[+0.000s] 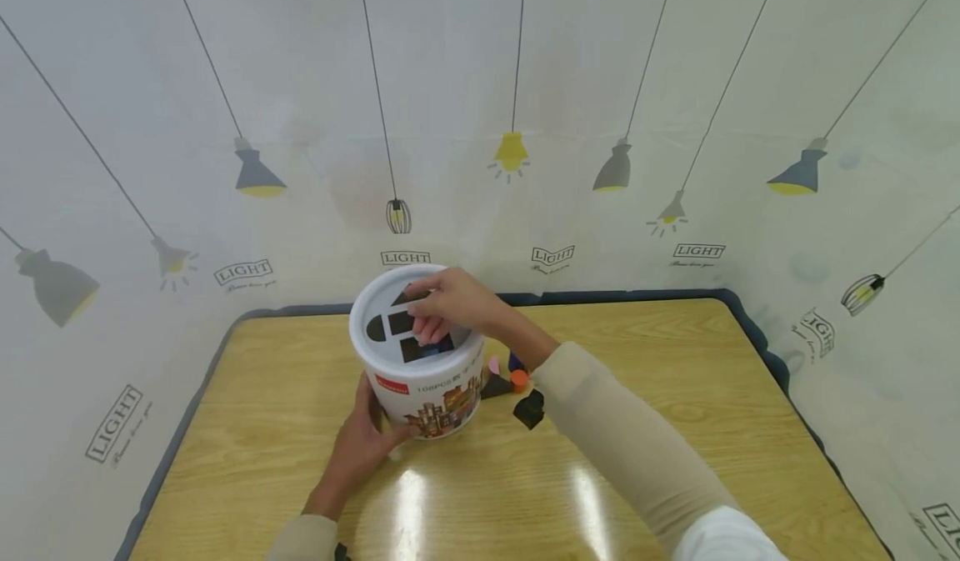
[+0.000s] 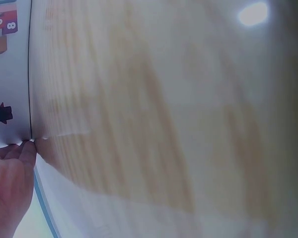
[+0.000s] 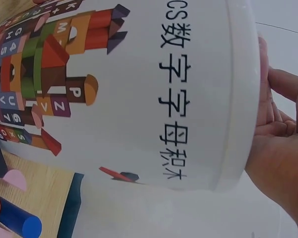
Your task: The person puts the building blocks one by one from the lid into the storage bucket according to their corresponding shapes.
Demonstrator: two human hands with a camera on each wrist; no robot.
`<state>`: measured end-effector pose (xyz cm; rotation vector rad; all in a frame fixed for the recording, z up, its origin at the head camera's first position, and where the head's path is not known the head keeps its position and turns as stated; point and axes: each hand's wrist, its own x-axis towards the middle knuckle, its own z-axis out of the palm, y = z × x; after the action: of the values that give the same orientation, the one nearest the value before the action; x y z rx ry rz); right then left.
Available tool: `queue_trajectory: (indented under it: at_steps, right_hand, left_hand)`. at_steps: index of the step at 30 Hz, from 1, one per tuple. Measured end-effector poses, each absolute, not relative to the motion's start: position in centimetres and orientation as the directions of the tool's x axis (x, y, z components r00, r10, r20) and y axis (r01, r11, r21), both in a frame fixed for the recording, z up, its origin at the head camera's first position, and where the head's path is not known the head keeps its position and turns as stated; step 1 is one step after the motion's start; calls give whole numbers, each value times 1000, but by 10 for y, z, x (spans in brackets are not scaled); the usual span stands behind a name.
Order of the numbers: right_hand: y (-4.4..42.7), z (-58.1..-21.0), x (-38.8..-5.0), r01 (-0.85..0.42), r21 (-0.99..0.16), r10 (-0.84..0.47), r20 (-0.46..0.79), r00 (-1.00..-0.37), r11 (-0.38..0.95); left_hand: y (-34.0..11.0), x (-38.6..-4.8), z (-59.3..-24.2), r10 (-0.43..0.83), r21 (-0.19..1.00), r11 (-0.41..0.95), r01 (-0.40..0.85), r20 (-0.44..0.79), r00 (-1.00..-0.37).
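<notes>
A white round tub [image 1: 427, 394] with printed block pictures stands on the table, slightly tilted in the head view. Its lid [image 1: 375, 298] has several dark shaped openings. My left hand [image 1: 360, 448] grips the tub low on its left side, thumb in front; in the left wrist view the fingers of that hand [image 2: 12, 183] meet the tub's lower edge. Over the lid's right part is my right hand [image 1: 453, 303], fingers bent down at the openings. The right wrist view has the hand [image 3: 283, 129] behind the tub's rim [image 3: 241, 99]; whether it holds anything is hidden.
Right of the tub lie an orange round block [image 1: 519, 380], a black block [image 1: 529, 409], a dark triangular block [image 1: 496, 387] and a pink piece [image 1: 493, 366]. A blue cylinder [image 3: 20, 218] lies beside them. A lamp-patterned cloth [image 1: 465, 69] stands behind the wooden table [image 1: 660, 361].
</notes>
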<state>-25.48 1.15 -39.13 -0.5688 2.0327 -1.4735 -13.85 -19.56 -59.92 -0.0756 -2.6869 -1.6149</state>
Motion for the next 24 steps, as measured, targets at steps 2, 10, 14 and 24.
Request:
queue_trajectory:
  at_steps: [2,10,14,24]
  right_hand:
    - [15,-390,-256,-21,-953,-626,-181,-758,301]
    - [37,-394,-262,25,-959,-549,-183,-815,284]
    - [51,-396,-264,48,-959,-509,-190,-840,279]
    - [82,-404,-269,93,-968,-439,-190,-878,232]
  left_hand:
    - [-195,-138,-599,38,883,467,43,28,-999]
    - [-196,-138,-600,37,889,454,50,38,-999]
    - [-195,-138,-600,38,891,450,55,42,-998]
    - [-194,-138,-600,35,883,467,43,30,-999]
